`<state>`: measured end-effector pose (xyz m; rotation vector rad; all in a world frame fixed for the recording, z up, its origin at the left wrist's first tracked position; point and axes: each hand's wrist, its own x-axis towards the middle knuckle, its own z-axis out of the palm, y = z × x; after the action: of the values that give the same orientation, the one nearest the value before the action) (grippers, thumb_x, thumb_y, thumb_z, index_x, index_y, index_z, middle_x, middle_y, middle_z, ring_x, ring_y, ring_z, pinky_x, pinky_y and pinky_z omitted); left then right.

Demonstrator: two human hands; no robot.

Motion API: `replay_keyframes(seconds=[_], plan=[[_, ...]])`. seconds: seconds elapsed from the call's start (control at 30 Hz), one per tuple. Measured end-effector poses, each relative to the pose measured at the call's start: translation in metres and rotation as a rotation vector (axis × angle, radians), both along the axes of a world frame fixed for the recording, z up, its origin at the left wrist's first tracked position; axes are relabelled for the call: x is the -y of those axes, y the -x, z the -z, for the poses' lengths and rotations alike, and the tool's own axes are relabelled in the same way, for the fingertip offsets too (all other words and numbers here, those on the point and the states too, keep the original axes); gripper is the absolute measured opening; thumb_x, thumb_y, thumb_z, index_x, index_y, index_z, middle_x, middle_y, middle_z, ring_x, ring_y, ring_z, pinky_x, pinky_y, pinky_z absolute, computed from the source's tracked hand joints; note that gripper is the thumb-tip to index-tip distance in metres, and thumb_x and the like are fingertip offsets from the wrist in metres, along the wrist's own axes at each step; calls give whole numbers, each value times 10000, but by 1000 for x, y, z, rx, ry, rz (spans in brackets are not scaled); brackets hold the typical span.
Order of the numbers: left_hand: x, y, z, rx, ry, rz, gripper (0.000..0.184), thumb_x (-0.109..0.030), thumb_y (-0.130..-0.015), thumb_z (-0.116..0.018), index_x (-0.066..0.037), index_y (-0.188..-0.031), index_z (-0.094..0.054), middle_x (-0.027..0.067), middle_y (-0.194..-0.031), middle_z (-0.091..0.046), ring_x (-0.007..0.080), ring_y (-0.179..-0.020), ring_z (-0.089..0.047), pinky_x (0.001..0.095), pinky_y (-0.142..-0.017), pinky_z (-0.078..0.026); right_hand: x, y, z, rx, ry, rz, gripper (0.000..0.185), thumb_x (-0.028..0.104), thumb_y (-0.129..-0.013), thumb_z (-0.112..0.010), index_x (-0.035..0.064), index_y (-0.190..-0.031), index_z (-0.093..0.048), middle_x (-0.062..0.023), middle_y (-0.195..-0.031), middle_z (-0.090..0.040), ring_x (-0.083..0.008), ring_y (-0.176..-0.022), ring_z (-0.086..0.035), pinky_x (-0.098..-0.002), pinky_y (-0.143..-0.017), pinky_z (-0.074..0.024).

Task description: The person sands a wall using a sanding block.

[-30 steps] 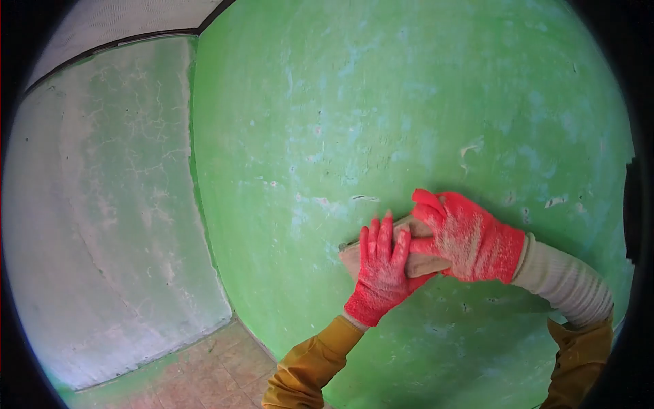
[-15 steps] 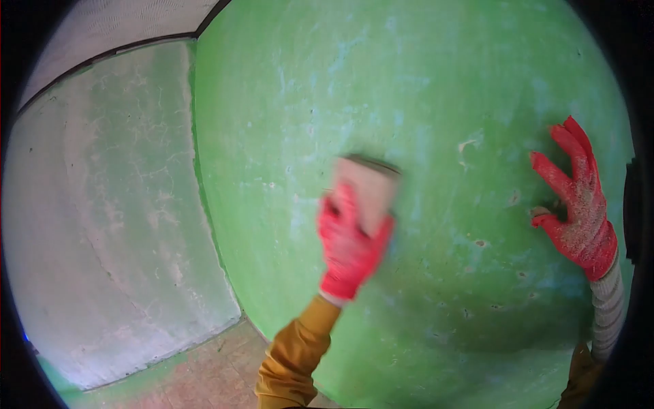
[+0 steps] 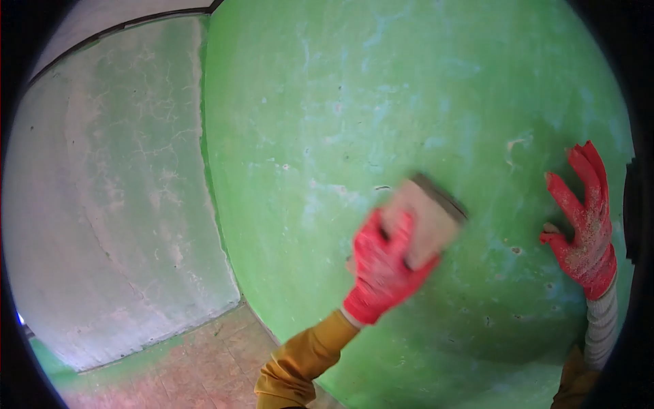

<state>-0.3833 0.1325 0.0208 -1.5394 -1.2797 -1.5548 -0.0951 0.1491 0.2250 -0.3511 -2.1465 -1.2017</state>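
Note:
My left hand (image 3: 392,269), in a red glove, is closed around a beige sanding block (image 3: 430,221). The block has a dark far edge and lies tilted against the green wall (image 3: 327,88); both hand and block are a little blurred. Over to the right, my right hand (image 3: 586,235) wears a dusty red glove. Its fingers are spread and bent close to the wall, and it holds nothing; whether the fingertips touch the wall I cannot tell. Pale blue patches and small chips mark the paint.
At left, a whitish, cracked wall (image 3: 129,184) meets the green one in a corner. Below them runs a tiled, dusty floor (image 3: 197,361). A dark trim strip (image 3: 129,24) edges the top left.
My left hand has swept the sanding block right and slightly down across the wall, turning it clockwise. My right hand sits slightly lower in view, still open. The camera view has shifted a little.

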Motion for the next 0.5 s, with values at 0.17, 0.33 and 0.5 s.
replay_keyframes(seconds=[0.17,0.33,0.5], plan=[[-9,59,-15,417,-52,-247,980,-392,-765,-819,-71,-1537,-310,327,-1349,-430,456,-1210,-461,490,-1029,-395,3,9,-4,75,-9,35,900,11,-419,-769,132,-1294,-597,-180,-1475,-413,-480,-1386,-360,-556,-1113,-373],[-10,126,-29,776,-35,-215,951,-359,-822,-770,-85,-1566,-246,278,-1331,-431,420,-1171,-474,445,-1009,-402,7,17,-7,99,7,15,876,65,-434,-780,126,-1288,-591,-192,-1469,-415,-502,-1372,-369,-581,-1104,-373],[7,51,-13,190,-57,-68,1024,-344,-717,-848,-71,-1538,-300,296,-1271,-474,448,-1104,-507,476,-968,-423,10,26,-11,154,-18,36,879,136,-440,-798,119,-1290,-579,-201,-1460,-419,-526,-1348,-386,-620,-1104,-350]])
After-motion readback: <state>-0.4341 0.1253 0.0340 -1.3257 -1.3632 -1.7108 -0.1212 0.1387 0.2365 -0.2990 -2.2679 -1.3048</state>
